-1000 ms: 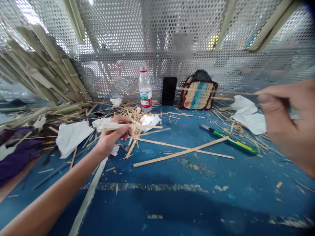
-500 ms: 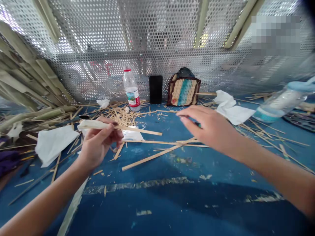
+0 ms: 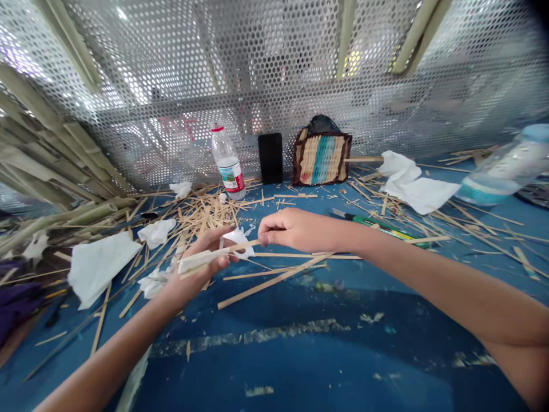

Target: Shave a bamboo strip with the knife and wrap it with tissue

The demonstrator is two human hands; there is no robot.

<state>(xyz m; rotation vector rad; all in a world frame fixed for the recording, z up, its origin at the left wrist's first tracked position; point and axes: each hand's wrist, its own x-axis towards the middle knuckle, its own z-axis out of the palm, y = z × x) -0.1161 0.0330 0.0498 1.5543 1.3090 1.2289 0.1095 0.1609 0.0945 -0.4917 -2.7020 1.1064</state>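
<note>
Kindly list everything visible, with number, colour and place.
phone: 1, black, back centre
bottles: 2, clear, left of phone; far right
woven item: 1, multicoloured, right of phone
cutter: 1, green, right of centre
tissues: several, white, scattered
loose strips: many, tan, scattered
poles: many, greenish, left, top
mesh panel: 1, silver, back
cloth: 1, purple, left edge
table: 1, blue, below
dark item: 1, black, right edge
held strip: 1, tan/white, centre
left hand: 1, bare, holding strip
right hand: 1, bare, at strip end

Phone (image 3: 270, 159) between bottle (image 3: 230, 170) and woven piece (image 3: 321, 157); knife (image 3: 388, 230) seemingly just behind right forearm (image 3: 412, 266).
</note>
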